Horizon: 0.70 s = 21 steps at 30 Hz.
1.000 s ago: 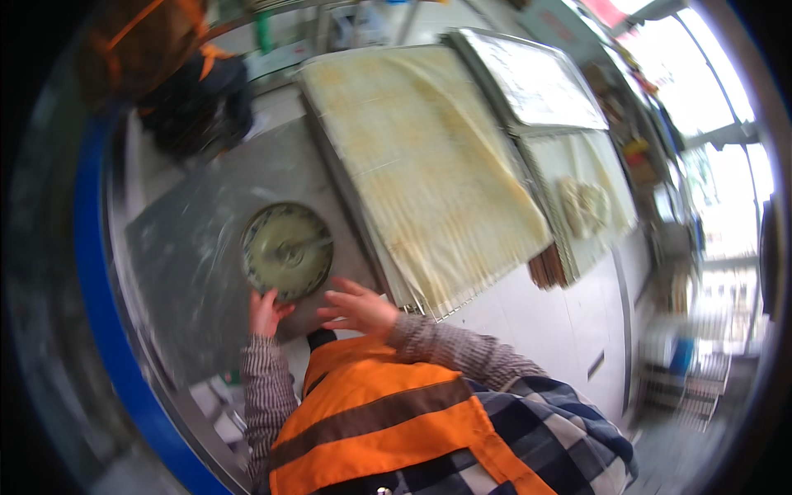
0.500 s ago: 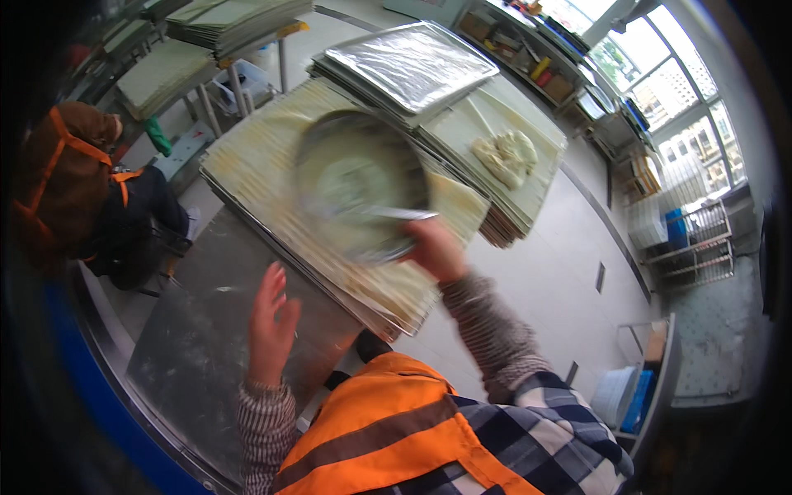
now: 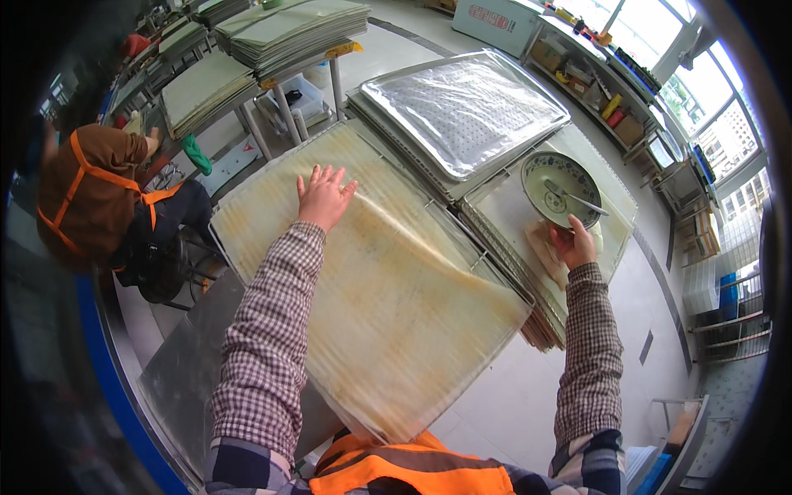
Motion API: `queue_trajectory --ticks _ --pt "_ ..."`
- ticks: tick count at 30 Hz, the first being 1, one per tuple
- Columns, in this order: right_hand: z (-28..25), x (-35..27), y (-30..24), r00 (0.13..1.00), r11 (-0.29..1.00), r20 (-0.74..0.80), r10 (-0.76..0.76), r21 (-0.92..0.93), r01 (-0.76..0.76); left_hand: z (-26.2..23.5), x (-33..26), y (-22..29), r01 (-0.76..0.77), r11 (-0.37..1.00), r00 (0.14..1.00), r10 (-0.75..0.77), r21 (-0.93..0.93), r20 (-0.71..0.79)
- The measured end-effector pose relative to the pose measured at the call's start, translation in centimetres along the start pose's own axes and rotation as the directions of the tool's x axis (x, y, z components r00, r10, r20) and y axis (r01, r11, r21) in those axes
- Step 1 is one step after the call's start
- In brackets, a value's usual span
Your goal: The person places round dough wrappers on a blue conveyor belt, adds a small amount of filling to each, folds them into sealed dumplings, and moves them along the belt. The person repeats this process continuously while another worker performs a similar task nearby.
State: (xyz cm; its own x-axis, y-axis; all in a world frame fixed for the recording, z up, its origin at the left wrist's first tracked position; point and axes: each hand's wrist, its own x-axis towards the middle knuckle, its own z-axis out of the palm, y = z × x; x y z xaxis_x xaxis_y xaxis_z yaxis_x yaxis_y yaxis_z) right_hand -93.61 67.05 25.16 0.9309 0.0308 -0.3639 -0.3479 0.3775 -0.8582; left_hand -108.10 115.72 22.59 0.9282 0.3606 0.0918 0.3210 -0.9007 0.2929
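Observation:
My left hand [image 3: 324, 198] lies with fingers spread on a yellowish translucent sheet [image 3: 404, 322], which covers a stack of wire-framed trays and droops over the near edge. At the right, my right hand [image 3: 575, 244] grips the near rim of a patterned bowl [image 3: 538, 177], thumb on the inside. A spoon [image 3: 584, 202] rests in the bowl, its handle toward the right rim. The bowl is over the right-hand stack [image 3: 606, 153], by a crumpled pale cloth [image 3: 543, 257] partly hidden under it; whether it touches the stack I cannot tell.
A shiny film-covered tray [image 3: 466, 107] tops the stack behind. A metal table [image 3: 190, 371] is at the near left. A seated person [image 3: 99, 194] in brown works farther left, beside more stacked sheets [image 3: 289, 33]. A cluttered shelf bench [image 3: 594, 66] lines the far right.
The bowl has moved right, from above the sheet to the right-hand stack, in my right hand. My left hand has reached forward onto the sheet. The view has shifted.

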Motion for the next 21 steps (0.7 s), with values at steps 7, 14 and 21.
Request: queue_trajectory --ticks 7,14,21 --pt "2.9 -11.8 3.8 0.975 0.987 0.192 -0.115 -0.090 0.134 2.2 4.3 1.5 0.098 0.970 0.955 -0.155 0.223 0.253" --pt "6.1 -20.5 10.9 0.687 -0.141 0.726 0.030 -0.678 0.722 4.2 5.4 2.2 0.290 0.940 0.946 -0.310 0.178 0.095" --pt "6.0 -22.4 13.4 0.733 -0.220 0.680 0.025 -0.712 0.667 1.6 -0.6 0.5 0.042 0.991 0.990 -0.024 0.129 -0.136"
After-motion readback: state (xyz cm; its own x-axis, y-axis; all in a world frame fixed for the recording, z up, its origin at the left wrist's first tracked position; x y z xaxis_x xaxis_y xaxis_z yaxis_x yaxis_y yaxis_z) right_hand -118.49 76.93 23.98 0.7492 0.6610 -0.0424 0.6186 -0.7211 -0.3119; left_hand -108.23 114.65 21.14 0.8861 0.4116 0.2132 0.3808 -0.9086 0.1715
